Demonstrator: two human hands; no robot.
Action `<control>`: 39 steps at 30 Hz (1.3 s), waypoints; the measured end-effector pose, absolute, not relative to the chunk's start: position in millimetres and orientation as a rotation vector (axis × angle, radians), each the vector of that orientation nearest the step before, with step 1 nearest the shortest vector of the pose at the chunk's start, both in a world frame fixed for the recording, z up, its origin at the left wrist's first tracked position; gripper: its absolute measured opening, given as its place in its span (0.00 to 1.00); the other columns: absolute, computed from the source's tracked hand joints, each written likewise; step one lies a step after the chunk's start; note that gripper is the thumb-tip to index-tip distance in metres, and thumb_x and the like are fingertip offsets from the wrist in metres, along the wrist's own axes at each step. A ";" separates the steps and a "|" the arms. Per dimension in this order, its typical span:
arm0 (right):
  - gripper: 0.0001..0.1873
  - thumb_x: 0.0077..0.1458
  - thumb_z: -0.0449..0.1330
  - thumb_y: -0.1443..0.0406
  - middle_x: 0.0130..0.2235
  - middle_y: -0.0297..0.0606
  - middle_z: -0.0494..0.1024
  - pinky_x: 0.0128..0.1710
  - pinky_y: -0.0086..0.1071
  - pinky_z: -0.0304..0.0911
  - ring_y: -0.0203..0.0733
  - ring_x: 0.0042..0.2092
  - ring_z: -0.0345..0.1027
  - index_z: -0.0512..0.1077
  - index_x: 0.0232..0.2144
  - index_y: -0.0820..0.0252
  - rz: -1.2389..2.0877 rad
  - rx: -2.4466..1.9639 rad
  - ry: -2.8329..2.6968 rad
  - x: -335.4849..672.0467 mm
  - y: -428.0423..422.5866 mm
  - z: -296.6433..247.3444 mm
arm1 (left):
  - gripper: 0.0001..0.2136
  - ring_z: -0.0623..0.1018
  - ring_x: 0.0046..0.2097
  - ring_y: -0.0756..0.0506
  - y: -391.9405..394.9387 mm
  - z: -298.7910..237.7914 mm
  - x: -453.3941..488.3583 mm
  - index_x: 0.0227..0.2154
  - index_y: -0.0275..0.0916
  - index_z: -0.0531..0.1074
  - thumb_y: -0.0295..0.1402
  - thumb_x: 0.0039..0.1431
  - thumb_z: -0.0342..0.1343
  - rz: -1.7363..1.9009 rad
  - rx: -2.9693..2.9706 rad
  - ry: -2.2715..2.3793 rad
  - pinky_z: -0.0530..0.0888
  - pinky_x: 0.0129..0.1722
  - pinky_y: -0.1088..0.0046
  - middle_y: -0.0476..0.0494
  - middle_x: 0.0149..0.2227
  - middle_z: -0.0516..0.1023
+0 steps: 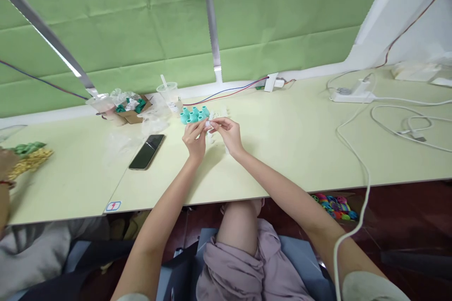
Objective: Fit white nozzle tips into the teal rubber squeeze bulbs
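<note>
My left hand (195,138) and my right hand (229,134) meet above the pale table, both closed in a pinch. Between their fingertips is a small white piece (208,124), too small to make out its kind. Just beyond my left hand stand several turquoise bottle-shaped pieces (194,114), upright in a cluster. Small white pieces (223,113) lie on the table behind and beneath my right hand, partly hidden by it.
A phone (147,152) lies left of my arms. Behind it are a plastic cup (168,96), clear plastic bags (155,116) and a cardboard box (133,115). A white cable (363,169) hangs over the table's right front edge from a power strip (353,96). Another person's clothed leg (38,254) shows at left.
</note>
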State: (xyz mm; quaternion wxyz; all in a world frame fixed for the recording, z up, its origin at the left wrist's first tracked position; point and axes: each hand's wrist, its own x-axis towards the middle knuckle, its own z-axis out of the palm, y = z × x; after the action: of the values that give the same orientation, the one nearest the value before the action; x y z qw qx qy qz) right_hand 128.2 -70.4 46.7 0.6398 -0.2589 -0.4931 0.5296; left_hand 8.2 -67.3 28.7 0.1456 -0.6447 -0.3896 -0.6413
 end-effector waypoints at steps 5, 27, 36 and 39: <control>0.14 0.44 0.65 0.53 0.34 0.35 0.78 0.37 0.33 0.67 0.37 0.30 0.71 0.76 0.28 0.56 1.081 -0.634 -1.193 130.7 -71.3 46.7 | 0.08 0.74 0.34 0.49 -68.0 29.8 8.9 0.39 0.44 0.77 0.34 0.57 0.57 -1.874 -1.866 -1.058 0.69 0.36 0.69 0.46 0.34 0.80; 0.15 0.44 0.64 0.52 0.32 0.34 0.75 0.36 0.30 0.65 0.34 0.29 0.68 0.74 0.26 0.57 0.974 -0.690 -1.274 133.4 -69.6 49.1 | 0.08 0.74 0.34 0.49 -64.5 27.2 3.3 0.38 0.44 0.78 0.37 0.58 0.56 -1.742 -1.820 -1.129 0.70 0.36 0.69 0.46 0.33 0.79; 0.16 0.41 0.66 0.52 0.25 0.33 0.75 0.32 0.31 0.64 0.36 0.27 0.69 0.73 0.26 0.58 1.145 -0.704 -1.232 133.0 -68.5 51.7 | 0.09 0.73 0.33 0.49 -61.9 27.0 -2.0 0.37 0.43 0.78 0.37 0.59 0.55 -1.683 -1.846 -1.084 0.69 0.36 0.69 0.45 0.32 0.79; 0.16 0.39 0.67 0.53 0.26 0.33 0.75 0.32 0.30 0.63 0.34 0.26 0.67 0.73 0.25 0.58 1.177 -0.663 -1.222 133.5 -64.1 49.0 | 0.08 0.73 0.32 0.49 -61.1 26.5 -2.6 0.37 0.43 0.78 0.37 0.58 0.55 -1.673 -1.848 -1.052 0.69 0.35 0.69 0.46 0.32 0.79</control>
State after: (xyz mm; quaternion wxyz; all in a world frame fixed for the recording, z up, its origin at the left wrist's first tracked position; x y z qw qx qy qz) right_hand 133.5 -64.1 49.0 0.6130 -0.2876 -0.5301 0.5104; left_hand -2.6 -61.1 26.5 0.2162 -0.6670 -0.3795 -0.6036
